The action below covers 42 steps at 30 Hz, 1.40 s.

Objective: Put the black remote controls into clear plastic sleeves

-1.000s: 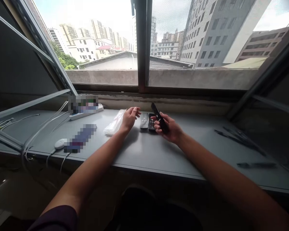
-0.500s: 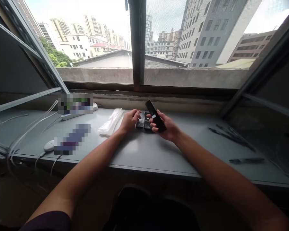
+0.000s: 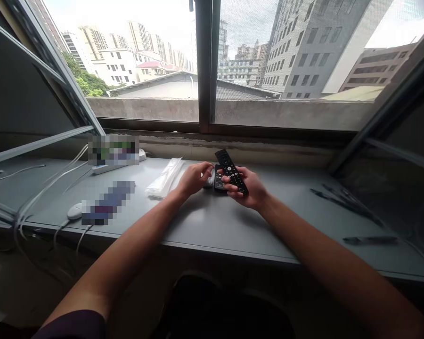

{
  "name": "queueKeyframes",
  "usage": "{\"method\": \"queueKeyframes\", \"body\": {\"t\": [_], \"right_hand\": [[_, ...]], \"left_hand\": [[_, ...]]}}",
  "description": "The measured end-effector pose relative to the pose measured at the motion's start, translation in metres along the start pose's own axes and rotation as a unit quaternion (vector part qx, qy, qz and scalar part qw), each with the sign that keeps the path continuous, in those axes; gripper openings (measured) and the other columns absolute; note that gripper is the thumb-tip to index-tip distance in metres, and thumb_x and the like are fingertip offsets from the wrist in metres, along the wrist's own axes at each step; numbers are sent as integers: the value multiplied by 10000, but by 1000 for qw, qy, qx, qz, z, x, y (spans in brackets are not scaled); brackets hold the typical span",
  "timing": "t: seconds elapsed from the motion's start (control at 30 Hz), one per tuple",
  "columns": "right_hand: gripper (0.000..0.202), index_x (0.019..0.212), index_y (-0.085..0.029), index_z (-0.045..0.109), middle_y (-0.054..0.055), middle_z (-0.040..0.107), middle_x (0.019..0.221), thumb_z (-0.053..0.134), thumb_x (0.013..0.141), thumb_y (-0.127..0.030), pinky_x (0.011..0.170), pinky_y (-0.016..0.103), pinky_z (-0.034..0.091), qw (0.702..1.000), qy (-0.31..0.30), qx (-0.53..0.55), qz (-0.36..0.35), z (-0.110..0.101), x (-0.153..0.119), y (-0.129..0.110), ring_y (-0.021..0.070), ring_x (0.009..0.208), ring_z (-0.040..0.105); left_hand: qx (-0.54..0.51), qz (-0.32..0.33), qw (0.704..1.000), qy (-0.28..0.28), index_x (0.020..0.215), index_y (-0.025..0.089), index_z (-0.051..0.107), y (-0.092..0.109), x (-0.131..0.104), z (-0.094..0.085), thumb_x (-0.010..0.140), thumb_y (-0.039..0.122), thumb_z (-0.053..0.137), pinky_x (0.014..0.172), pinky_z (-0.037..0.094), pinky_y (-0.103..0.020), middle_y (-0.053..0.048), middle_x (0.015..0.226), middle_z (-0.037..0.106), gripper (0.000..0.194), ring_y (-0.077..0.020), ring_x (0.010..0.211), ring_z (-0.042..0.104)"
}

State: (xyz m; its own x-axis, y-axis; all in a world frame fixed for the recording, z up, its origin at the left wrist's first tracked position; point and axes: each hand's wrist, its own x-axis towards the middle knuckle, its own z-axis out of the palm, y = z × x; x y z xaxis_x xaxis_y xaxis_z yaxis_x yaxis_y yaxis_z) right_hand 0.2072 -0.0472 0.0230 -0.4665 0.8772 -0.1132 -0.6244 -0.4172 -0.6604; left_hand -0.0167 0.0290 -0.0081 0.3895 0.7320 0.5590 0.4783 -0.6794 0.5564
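My right hand is closed around a black remote control, tilted up with its button face and light round key showing. Beneath it on the table lies another black remote control, partly covered by the held one and my fingers. My left hand hovers just left of that remote, its fingers loosely curled with a gap between thumb and forefinger. Close under its fingertips is a small greyish, shiny thing, mostly hidden. Left of this hand lies a clear plastic bag.
On the grey table at left are a white power strip, a white round device, a blurred-out bluish thing and white cables. Dark cables lie at right. A window stands behind the table.
My right hand has turned the held remote control so its button face now shows instead of its plain dark side. My left hand has shifted slightly right. The view has moved a little.
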Motion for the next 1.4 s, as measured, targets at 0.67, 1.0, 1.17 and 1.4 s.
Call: {"method": "queueKeyframes", "body": {"t": [0.67,1.0,1.17,1.4], "right_hand": [[156,1157,-189,739,54,741,1002,712,1041,-290,661,256,630,994,24,-86,-64,-7,6,10,158,796,697],[386,1157,-280,835,53,830,1210,976,803,-338,1161,500,531,901,-14,-349,-256,-12,9,19,302,1199,756],[171,1096,-308,859,50,795,1345,820,935,-266,1293,538,412,785,-29,-474,-399,-9,5,19,318,1506,582],[232,1105,-309,848,36,806,1342,759,934,-180,1278,536,436,772,-30,-494,-398,-10,6,22,299,1509,587]], "left_hand": [[32,6,999,12,1100,218,801,-1,-1,-5,1062,323,570,803,533,-317,-72,921,820,256,-219,812,743],[66,7,998,21,1053,220,790,1,0,-6,1074,326,556,780,529,-298,-44,911,823,258,-201,806,744],[90,4,996,18,1013,209,796,2,0,-7,1065,303,551,756,501,-296,-56,910,815,267,-197,777,708],[106,-3,994,11,1028,211,805,0,0,-6,1071,310,558,752,493,-304,-64,946,826,269,-205,778,707]]}}
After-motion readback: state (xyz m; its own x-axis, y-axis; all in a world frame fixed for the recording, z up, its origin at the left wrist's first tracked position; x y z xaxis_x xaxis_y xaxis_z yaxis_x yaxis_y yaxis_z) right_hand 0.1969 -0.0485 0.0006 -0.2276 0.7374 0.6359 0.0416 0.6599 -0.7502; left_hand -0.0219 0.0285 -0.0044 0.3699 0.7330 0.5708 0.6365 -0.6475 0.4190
